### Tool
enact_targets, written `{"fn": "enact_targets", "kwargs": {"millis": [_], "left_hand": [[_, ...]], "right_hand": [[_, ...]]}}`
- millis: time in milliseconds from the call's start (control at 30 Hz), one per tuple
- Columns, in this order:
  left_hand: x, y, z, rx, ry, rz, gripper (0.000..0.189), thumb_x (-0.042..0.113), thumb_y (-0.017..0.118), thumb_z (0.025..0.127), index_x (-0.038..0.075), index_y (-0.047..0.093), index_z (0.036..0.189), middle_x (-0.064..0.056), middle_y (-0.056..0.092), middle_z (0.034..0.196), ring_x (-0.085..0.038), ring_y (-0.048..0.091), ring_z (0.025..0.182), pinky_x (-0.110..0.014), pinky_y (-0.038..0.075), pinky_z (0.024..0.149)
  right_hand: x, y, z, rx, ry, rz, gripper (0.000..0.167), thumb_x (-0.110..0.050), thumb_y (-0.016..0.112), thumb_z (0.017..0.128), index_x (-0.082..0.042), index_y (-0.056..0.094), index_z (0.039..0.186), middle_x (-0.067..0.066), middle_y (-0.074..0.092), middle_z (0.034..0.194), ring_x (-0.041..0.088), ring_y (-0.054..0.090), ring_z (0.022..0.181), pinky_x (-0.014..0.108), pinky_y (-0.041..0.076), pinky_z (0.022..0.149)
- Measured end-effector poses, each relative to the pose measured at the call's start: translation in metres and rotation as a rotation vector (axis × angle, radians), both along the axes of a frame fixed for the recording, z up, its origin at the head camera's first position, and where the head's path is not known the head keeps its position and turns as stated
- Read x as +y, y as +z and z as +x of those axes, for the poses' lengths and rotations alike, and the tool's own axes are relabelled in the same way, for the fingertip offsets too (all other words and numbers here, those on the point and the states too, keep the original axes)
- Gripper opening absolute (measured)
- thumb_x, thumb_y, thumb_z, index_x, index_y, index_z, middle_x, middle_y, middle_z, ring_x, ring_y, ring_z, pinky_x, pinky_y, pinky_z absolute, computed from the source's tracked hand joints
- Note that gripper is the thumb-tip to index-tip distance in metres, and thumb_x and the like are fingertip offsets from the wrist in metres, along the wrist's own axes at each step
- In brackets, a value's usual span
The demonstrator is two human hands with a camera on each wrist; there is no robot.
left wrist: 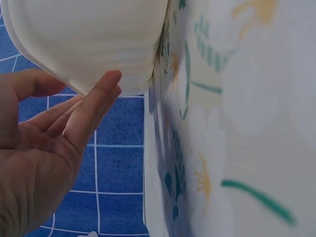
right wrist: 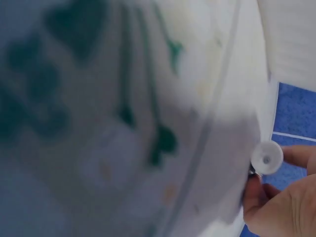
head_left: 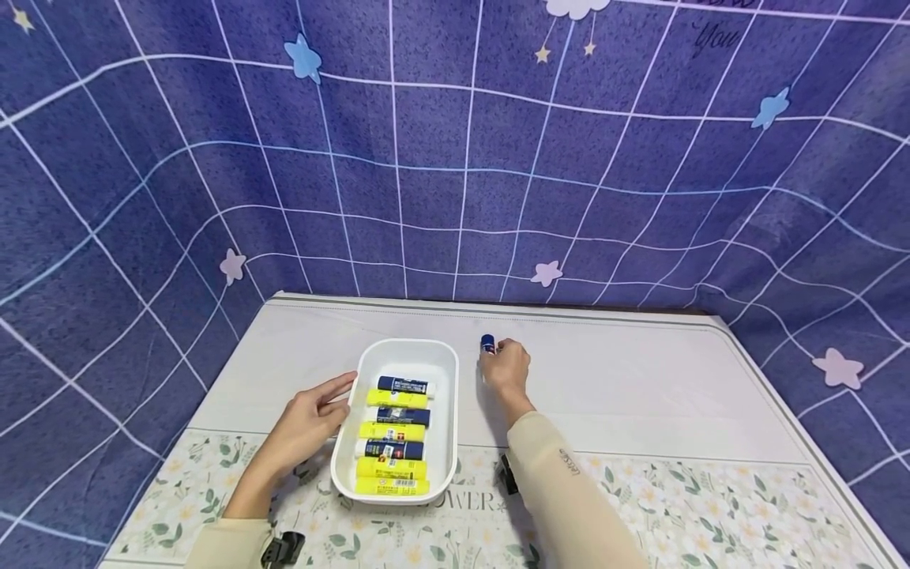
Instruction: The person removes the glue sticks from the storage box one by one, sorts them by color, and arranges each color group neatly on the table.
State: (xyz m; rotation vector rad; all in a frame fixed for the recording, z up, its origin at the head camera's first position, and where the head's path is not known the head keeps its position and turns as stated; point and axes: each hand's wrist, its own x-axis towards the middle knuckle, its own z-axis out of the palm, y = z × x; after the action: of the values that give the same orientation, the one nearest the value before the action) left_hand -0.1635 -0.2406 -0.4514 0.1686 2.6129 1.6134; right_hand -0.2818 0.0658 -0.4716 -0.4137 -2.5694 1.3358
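Observation:
A white plastic tray (head_left: pixel 449 466) holds a column of glue sticks lying on their sides, yellow ones (head_left: pixel 392 469) and dark blue ones (head_left: pixel 401 416). At the tray's left side, my left hand (head_left: pixel 304 419) has its fingers mostly straight, with fingertips right at the rim. From below, the left wrist view shows this hand (left wrist: pixel 59 128) against the tray's outer wall (left wrist: pixel 98 44). To the right of the tray, my right hand (head_left: pixel 506 367) pinches a dark blue glue stick (head_left: pixel 487 343) near the table. Its round white end (right wrist: pixel 266 158) faces the right wrist camera, between thumb and fingers.
The table (head_left: pixel 640 379) has a plain white back part and a flower-printed front part (head_left: pixel 711 506). A blue curtain (head_left: pixel 441 190) with a white grid and stars hangs behind the table's back edge and along both sides.

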Motion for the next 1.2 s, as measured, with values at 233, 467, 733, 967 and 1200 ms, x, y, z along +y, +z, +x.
{"fn": "enact_targets", "kwargs": {"millis": [233,467,733,967,1200], "left_hand": [[-0.001,0.0,0.0,0.003,-0.003,-0.003,0.056,0.008,0.055,0.104,0.008,0.042,0.158,-0.025,0.05,0.155,-0.039,0.062,0.131,-0.031,0.062,0.096],[0.0,0.002,-0.001,0.001,-0.001,-0.01,0.056,0.008,0.055,0.104,0.008,0.041,0.159,-0.025,0.05,0.155,-0.038,0.062,0.131,-0.031,0.061,0.097],[0.0,0.0,0.0,-0.005,-0.01,0.002,0.056,0.008,0.054,0.104,0.008,0.04,0.159,-0.025,0.049,0.155,-0.039,0.061,0.132,-0.032,0.062,0.096],[0.0,-0.002,0.0,-0.005,-0.009,0.007,0.056,0.007,0.054,0.104,0.007,0.04,0.159,-0.025,0.049,0.156,-0.039,0.062,0.131,-0.031,0.062,0.095],[-0.001,-0.002,0.0,-0.011,-0.013,0.019,0.056,0.009,0.053,0.105,0.007,0.039,0.159,-0.024,0.048,0.156,-0.039,0.061,0.133,-0.031,0.062,0.097]], "right_hand": [[0.008,0.025,-0.006,-0.016,0.036,-0.01,0.052,-0.025,0.075,0.089,0.008,0.067,0.128,0.026,0.072,0.12,0.042,0.063,0.123,0.049,0.053,0.108],[0.0,0.068,-0.007,0.109,0.24,-0.185,0.042,-0.021,0.076,0.089,0.003,0.071,0.123,0.013,0.074,0.102,0.025,0.068,0.095,0.035,0.058,0.087],[-0.017,0.083,-0.005,0.016,0.589,-0.55,0.041,-0.004,0.072,0.093,0.003,0.065,0.134,0.017,0.071,0.12,0.015,0.068,0.102,0.027,0.058,0.099],[-0.03,0.074,-0.004,-0.114,0.783,-0.587,0.043,0.007,0.069,0.093,0.004,0.064,0.135,0.018,0.069,0.126,0.024,0.068,0.113,0.026,0.06,0.099],[-0.039,0.061,-0.001,-0.216,0.969,-0.415,0.044,0.005,0.07,0.092,0.0,0.065,0.136,0.03,0.062,0.137,0.013,0.068,0.104,0.027,0.061,0.097]]}}
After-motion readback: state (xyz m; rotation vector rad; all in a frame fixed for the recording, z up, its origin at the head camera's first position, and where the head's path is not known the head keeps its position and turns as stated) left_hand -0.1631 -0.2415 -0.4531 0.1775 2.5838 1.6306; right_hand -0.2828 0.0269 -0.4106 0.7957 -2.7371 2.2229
